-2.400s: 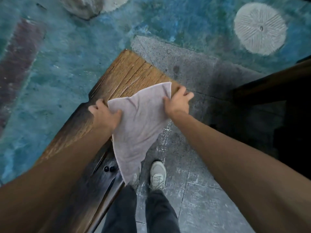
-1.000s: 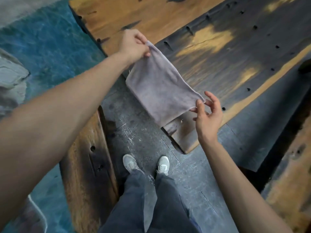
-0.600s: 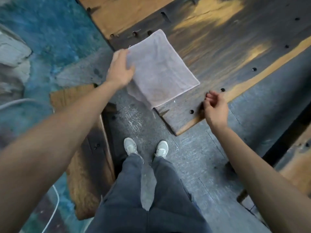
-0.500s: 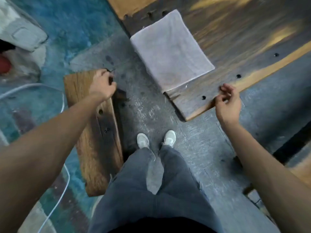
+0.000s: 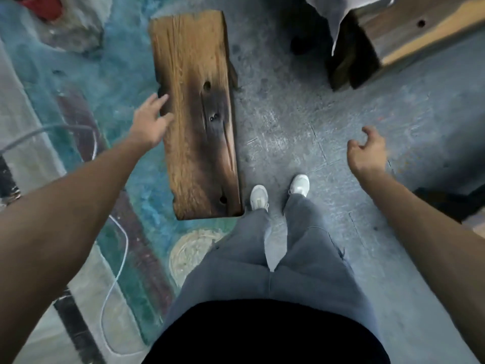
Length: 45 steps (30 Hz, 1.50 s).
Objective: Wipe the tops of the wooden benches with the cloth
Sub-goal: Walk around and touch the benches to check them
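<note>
A small wooden bench (image 5: 195,114) with a worn, dark-stained top stands on the floor in front of me, left of my feet. My left hand (image 5: 151,121) is open, fingers spread, at the bench's left edge, touching or just above it. My right hand (image 5: 367,151) hangs over the grey floor on the right, fingers loosely curled, holding nothing. The grey cloth (image 5: 333,10) lies on the corner of the larger wooden bench (image 5: 409,30) at the top right and drapes over its edge. Neither hand touches the cloth.
Grey stone tiles (image 5: 301,122) run between the two benches. A teal painted floor (image 5: 110,82) lies to the left, with a white cable (image 5: 115,258) looping across it. A pale round floor motif (image 5: 191,250) sits near my left leg. My shoes (image 5: 278,191) stand beside the small bench.
Both hands let go of the cloth, which stays on the larger bench. My view swung down and left to the small bench, and my left hand moved to its left edge.
</note>
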Motion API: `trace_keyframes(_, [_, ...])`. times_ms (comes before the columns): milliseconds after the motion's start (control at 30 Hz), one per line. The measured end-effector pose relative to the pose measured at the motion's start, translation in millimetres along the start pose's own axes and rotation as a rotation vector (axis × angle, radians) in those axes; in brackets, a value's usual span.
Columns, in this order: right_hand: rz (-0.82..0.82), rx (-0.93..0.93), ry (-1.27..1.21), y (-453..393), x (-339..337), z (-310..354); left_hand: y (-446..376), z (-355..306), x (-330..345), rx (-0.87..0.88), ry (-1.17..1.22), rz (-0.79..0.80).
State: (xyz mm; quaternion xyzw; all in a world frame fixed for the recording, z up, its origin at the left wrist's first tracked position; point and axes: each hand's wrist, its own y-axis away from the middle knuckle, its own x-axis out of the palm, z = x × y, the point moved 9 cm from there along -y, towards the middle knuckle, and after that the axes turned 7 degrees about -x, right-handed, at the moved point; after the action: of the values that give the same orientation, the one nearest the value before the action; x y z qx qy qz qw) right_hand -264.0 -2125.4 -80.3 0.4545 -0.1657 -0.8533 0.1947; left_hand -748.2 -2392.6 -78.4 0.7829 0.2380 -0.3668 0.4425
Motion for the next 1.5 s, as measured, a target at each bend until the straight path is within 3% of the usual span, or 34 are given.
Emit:
trace_keyframes(133, [0.108, 0.118, -0.065, 81, 61, -30, 34, -11, 32, 0.114, 0.071, 0.130])
trace_keyframes(333, [0.086, 0.167, -0.141, 176, 110, -60, 67, 24, 72, 0.007, 0.197, 0.169])
trace_keyframes(567, [-0.032, 0.264, -0.223, 303, 158, -117, 118, 89, 90, 0.229, 0.042, 0.222])
trace_keyframes(800, [-0.072, 0.447, -0.287, 432, 226, -164, 163, 193, 92, 0.236, -0.194, 0.256])
trace_keyframes(967, [-0.083, 0.537, -0.312, 486, 294, -153, 159, 227, 80, 0.300, -0.263, 0.274])
trace_keyframes(1167, [-0.229, 0.505, -0.422, 505, 390, -108, 107, 262, 66, 0.452, -0.241, 0.227])
trace_keyframes(1333, [-0.235, 0.433, -0.533, 462, 458, -71, 50, 310, 61, 0.353, -0.140, 0.169])
trace_keyframes(1500, [-0.355, 0.460, -0.820, 366, 502, -69, -9, 326, 125, 0.196, 0.069, 0.184])
